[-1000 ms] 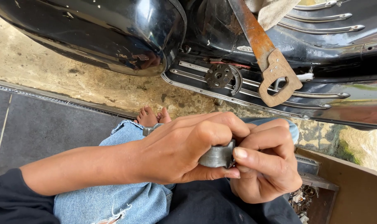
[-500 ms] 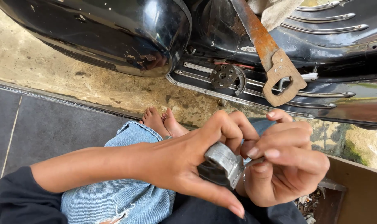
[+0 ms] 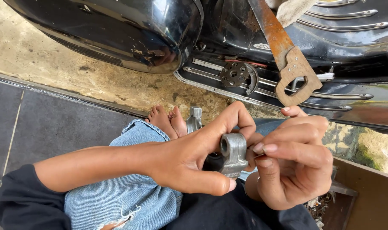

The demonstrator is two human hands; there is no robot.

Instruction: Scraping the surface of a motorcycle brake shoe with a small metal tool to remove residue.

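Head view, looking down: above the hands looms the black scooter body [image 3: 117, 34], glossy and scuffed, its chrome-ribbed footboard [image 3: 330, 96] running off past the right hand. Leaning on that footboard, just above the right hand, a rusty handsaw [image 3: 288, 64] with a wooden grip. Beneath the hands, a knee in torn blue jeans [image 3: 130, 200], bare feet [image 3: 166, 121] poking out just beyond the left wrist on the sandy ground [image 3: 53, 59].

Now the action: left hand [image 3: 189, 162] is clamped round a grey cast-metal part [image 3: 232, 153], thumb under, fingers over the top, its bored hole facing the camera. Right hand [image 3: 296, 162] is closed in against it, fingertips [image 3: 262, 149] pinching at the part's right edge; whether anything small sits between them, I cannot tell. By the look of it, this is a fitting-or-picking step on that casting. Next move calls for a steady left grip and fine fingertip work. A second grey metal piece [image 3: 195, 118] stands just beyond the left knuckles.
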